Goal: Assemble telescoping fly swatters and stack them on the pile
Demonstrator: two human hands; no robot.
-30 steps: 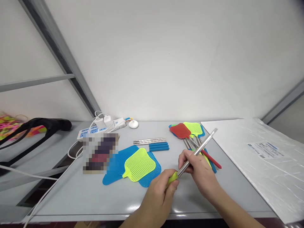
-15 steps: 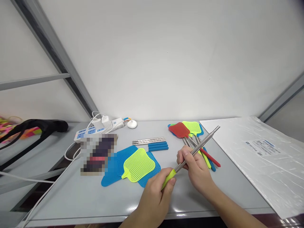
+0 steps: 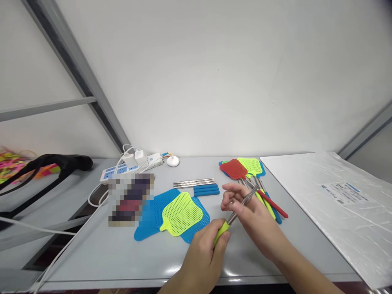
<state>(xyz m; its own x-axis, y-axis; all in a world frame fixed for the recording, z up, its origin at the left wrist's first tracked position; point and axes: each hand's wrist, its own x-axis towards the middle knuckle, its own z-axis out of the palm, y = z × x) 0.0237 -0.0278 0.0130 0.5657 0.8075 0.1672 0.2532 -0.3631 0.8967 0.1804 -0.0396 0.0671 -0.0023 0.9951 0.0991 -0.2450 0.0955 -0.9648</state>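
Note:
My left hand [image 3: 206, 253] is closed around the lime-green handle [image 3: 221, 234] of a silver telescopic rod [image 3: 246, 199], near the table's front. The rod slants up to the right, and no swatter head shows on its tip. My right hand [image 3: 252, 218] is around the metal part, its fingers loose and apart; whether they touch the rod I cannot tell. Left of the hands, a lime-green perforated swatter head [image 3: 182, 213] lies on blue swatter heads [image 3: 154, 210]. Behind them are several silver rods with blue handles [image 3: 206, 189].
Fly swatters with red [image 3: 234, 168], green and blue heads are piled behind my right hand. A white wrapped package [image 3: 333, 220] covers the table's right side. At left are a power strip [image 3: 118, 171] with cables, a white round device [image 3: 173, 161] and a pixelated object [image 3: 131, 200].
The rod has become shorter, its tip now much closer to my left hand. The fingers of my right hand have loosened from their grip on the metal. My left hand keeps the handle.

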